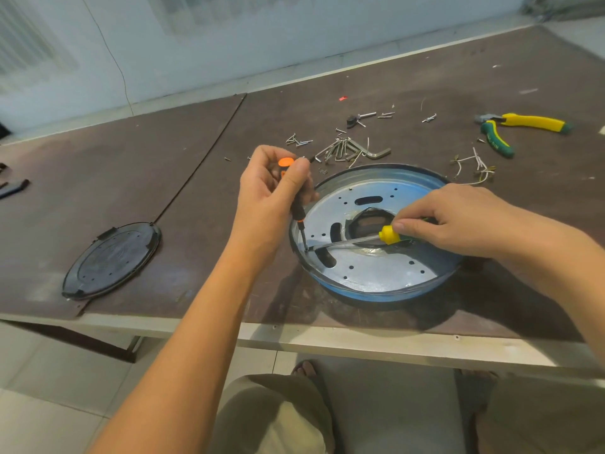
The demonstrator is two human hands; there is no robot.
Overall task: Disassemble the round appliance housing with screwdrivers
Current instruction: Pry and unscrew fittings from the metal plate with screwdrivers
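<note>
Pinching orange screwdriver (297, 209), left hand (271, 194); right hand (458, 217) (grip curled) round yellow screwdriver (389, 234), inside perforated metal housing (376, 290).

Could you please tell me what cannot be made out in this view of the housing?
All in the head view:
Whether a screw sits where both tips meet by the housing rim: too small.
The handle of the yellow screwdriver: mostly covered by the right hand.
The grip of the orange screwdriver: wrapped by the left hand.
The black parts at the left edge: cut off by the frame.
</note>
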